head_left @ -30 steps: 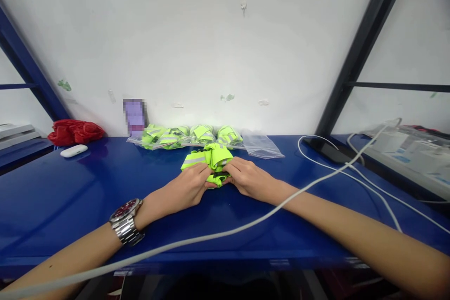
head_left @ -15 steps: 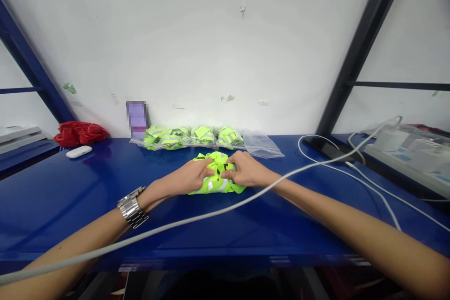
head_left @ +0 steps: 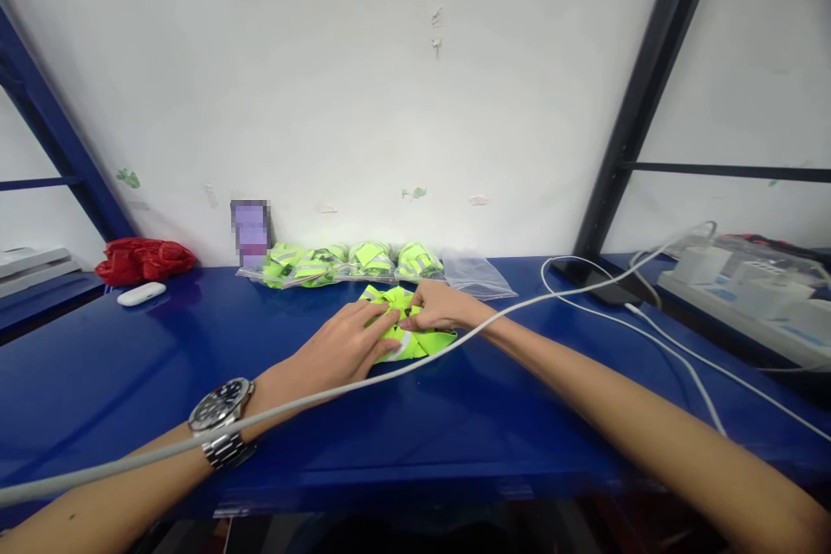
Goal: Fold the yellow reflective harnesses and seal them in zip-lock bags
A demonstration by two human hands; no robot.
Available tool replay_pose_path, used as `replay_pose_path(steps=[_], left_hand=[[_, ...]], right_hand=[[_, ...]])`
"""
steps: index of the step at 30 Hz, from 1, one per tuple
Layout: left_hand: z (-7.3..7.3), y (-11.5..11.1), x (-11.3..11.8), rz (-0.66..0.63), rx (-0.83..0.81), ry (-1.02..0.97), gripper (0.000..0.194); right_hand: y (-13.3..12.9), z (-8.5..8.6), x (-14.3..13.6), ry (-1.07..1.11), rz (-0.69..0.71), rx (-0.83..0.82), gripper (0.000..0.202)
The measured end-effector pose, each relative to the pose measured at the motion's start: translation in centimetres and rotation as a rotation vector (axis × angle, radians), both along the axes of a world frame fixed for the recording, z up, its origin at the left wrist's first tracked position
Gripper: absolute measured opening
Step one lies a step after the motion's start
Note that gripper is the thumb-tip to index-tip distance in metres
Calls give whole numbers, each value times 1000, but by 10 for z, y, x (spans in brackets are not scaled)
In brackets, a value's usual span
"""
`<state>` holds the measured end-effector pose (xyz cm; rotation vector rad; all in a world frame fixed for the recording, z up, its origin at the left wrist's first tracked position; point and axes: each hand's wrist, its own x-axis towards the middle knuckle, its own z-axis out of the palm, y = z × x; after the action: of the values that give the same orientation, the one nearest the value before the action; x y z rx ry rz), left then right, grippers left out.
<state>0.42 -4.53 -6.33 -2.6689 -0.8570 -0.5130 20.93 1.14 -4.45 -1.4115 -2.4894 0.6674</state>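
A bundled fluorescent yellow-green reflective vest [head_left: 415,348] with silvery strips lies on the blue table [head_left: 312,441], between my two hands. Stretched fingers of my left hand [head_left: 344,342] rest on the bundle's left side, its thumb lower down near the front. From the right, my right hand [head_left: 447,305] pinches the upper part of the fabric, thumb and curled fingers together. Parts of the bundle are covered by both hands. Just behind it, several similar vests [head_left: 370,258] sit in clear bags in a row along the wall.
A flat clear zip bag [head_left: 477,277] lies right of the row. A phone [head_left: 252,229] leans on the wall. Further left are red cloth [head_left: 146,260] and a white case [head_left: 141,294]. A white cable [head_left: 519,305] crosses before my arms. Chargers on a power strip [head_left: 740,303] stand right.
My left hand has turned over from gripping the fabric with its thumb to lying across it with fingers extended. My right hand keeps its pinch. The camera view has shifted slightly.
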Motion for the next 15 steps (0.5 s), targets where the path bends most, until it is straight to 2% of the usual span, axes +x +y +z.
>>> replay_pose_path(steps=[4,13,15], left_hand=[[0,-3,2,18,26,50,46],[2,14,-1,-10,-73,66,42],[1,15,-1,5,-97,63,42]], right_hand=[[-3,-4,1,-29,-24,145,44],[-30,-11,1,-156,-98,479,44],[-35,-10,3,-170,-112,599,42]])
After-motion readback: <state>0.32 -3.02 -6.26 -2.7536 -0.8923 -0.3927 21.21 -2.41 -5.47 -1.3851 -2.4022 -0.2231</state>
